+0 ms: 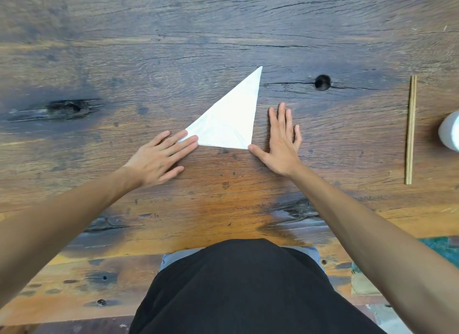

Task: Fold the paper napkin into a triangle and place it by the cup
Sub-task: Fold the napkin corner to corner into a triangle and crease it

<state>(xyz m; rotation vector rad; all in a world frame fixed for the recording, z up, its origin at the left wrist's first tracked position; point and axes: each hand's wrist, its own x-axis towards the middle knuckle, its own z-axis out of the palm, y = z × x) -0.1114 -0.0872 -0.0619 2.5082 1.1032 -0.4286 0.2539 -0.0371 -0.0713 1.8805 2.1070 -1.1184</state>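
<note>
I see the napkin [231,120] lying folded in a triangle mid-table, left hand [159,157] flat on its corner, right hand [280,144] spread open beside it, holding nothing. Risk: fold springs open on the carry past the chopsticks [411,129] to the cup [450,132].

A white napkin [231,121] folded into a triangle lies flat on the wooden table [173,47]. The left hand [159,159] presses its near-left corner; the right hand [280,144] lies flat, thumb touching the near-right corner. Chopsticks [410,129] lie well right, beside what seems a white cup [450,132], cut off at the frame edge.
</note>
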